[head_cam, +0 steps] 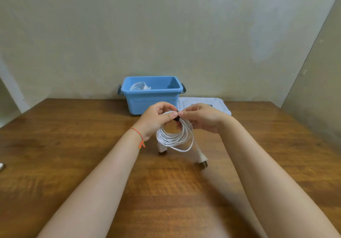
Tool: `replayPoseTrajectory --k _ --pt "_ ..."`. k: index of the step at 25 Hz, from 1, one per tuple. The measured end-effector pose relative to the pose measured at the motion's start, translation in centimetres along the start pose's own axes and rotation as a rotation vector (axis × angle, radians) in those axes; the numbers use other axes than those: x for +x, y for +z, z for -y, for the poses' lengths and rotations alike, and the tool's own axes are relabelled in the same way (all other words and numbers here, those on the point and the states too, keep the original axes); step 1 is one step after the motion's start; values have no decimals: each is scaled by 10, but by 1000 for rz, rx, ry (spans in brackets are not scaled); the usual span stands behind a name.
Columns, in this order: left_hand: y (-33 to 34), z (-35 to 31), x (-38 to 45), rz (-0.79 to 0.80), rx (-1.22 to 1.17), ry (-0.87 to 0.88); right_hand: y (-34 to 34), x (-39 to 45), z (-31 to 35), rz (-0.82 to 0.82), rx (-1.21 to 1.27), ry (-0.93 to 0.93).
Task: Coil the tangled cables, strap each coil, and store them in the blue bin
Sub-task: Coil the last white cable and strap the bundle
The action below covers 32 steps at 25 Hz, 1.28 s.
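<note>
A white cable coil (174, 136) hangs between my hands above the wooden table (73, 145), with its two plug ends dangling down, one at the right (203, 161). A small black strap (176, 117) sits at the coil's top. My left hand (156, 118) pinches the coil and strap from the left. My right hand (201, 117) pinches the strap from the right. Behind them stands the blue bin (151, 99), with another white coiled cable (139, 86) inside at its left.
The bin's pale blue lid (203, 104) lies flat on the table just right of the bin, partly hidden by my right hand. A small pale object (1, 166) shows at the table's left edge. A wall rises right behind the bin.
</note>
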State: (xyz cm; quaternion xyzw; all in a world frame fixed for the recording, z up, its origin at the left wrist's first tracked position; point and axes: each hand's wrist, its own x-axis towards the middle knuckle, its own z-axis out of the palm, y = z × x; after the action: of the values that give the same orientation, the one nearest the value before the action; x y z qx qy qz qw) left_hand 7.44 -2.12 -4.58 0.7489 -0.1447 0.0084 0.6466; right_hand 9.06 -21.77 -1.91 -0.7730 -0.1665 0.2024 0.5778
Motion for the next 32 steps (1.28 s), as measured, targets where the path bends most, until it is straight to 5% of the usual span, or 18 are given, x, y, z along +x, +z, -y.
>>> replayPoseTrajectory --k 6,10,17,19,26,32 --pt "-21 -28 30 -186 -11 20 11 32 41 -123 -96 -118" --pt "-29 -26 47 -265 -285 -56 29 59 45 -342 -64 -184" --pt "-42 -6 49 237 -482 -246 12 94 75 -353 649 -215" --pt "-38 -7 50 272 -604 -273 8 108 76 -380 732 -205" --pt "-83 -19 108 -83 -446 -252 -13 158 81 -685 617 -130" --pt "-106 -11 185 -358 26 -287 -32 209 70 -588 357 140"
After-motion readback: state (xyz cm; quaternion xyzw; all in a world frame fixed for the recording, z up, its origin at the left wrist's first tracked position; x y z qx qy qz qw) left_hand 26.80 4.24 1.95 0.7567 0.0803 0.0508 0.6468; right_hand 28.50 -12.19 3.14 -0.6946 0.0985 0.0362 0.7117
